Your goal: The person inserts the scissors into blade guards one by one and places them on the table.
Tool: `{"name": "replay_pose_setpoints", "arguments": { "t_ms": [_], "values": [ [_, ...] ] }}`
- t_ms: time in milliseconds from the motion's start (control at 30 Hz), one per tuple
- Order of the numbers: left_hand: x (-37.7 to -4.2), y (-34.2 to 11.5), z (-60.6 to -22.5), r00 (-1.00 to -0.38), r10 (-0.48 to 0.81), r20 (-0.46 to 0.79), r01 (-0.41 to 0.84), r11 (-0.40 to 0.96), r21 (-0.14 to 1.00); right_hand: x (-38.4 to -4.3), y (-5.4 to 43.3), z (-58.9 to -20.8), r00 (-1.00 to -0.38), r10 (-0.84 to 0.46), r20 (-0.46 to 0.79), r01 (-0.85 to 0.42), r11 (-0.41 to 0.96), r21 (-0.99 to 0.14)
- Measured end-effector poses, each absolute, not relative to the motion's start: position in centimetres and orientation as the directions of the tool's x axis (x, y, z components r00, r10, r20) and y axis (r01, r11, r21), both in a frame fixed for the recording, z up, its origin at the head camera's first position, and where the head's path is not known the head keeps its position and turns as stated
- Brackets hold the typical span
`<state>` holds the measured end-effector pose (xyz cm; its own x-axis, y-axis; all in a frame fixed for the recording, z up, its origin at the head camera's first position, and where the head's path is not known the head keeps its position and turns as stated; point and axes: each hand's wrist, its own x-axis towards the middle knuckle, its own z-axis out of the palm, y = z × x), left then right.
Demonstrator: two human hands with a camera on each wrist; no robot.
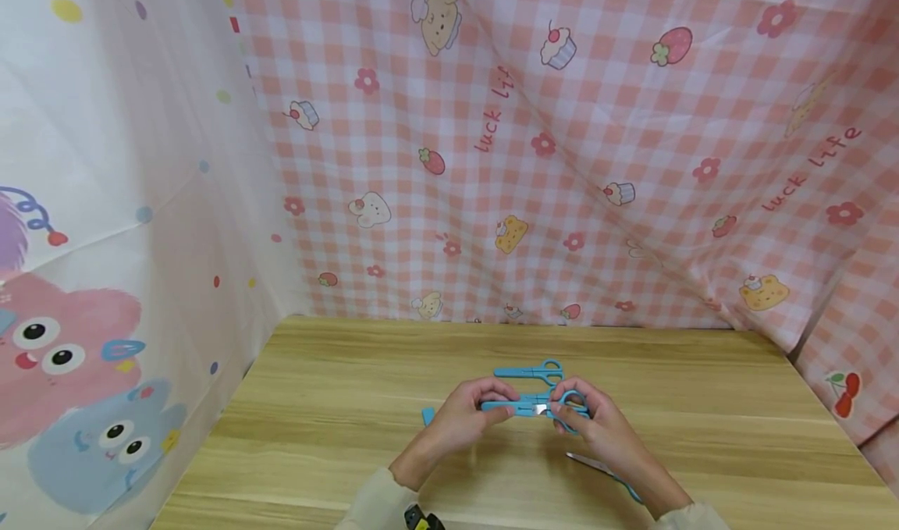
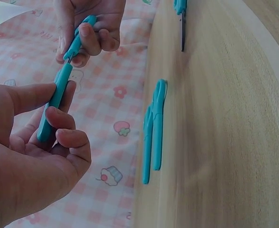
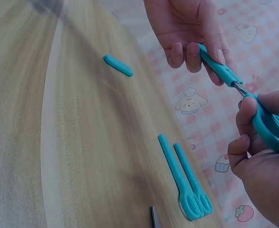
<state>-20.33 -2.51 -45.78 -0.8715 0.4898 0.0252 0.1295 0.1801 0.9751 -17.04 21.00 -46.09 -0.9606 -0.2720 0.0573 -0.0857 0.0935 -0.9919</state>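
My left hand pinches a blue blade cover between thumb and fingers. In my right hand are the blue handles of a pair of scissors, held at the finger loops. The scissors' blades run into the cover's mouth, with a short stretch of bare metal showing between cover and handles. Both hands are raised over the table, facing each other. Beyond them, two covered blue scissors lie side by side, the farther scissors in plain sight and the nearer scissors partly hidden by the hands in the head view.
A loose blue cover lies on the wooden table, left of the hands. Uncovered scissors lie under the right forearm, blades pointing left. A pink checked cloth hangs behind the table, and a white printed cloth on the left.
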Motion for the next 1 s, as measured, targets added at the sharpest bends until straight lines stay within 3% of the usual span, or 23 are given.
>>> {"name": "replay_pose_setpoints", "arguments": {
  "t_ms": [1000],
  "values": [
    [-20.31, -2.37, -45.82, -0.875, 0.483, 0.022, 0.116, 0.166, 0.979, -16.61, 20.44, -46.68, -0.95, -0.281, 0.136, -0.155, 0.046, -0.987]
  ]
}}
